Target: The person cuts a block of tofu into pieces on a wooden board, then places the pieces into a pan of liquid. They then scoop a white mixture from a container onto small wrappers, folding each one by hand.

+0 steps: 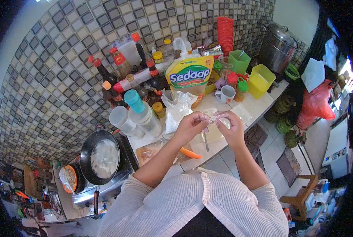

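Both hands are raised over the counter, close together in the middle of the head view. My left hand [195, 125] pinches one side of a small pale piece [212, 119], and my right hand [231, 125] pinches its other side. The piece looks soft; its exact nature is too small to tell. Below the hands a knife [205, 141] lies on the counter. A carrot [191, 153] rests at the edge of a wooden cutting board [148, 152], partly behind my left forearm. A white plastic bag [178, 112] stands just left of my left hand.
A black pan [88, 156] with pale pieces in liquid sits on the stove at left, beside an orange bowl [69, 179]. Bottles, clear containers [145, 120], a yellow Sedaap pouch [190, 77], a mug [226, 94] and a green cup [260, 81] line the back.
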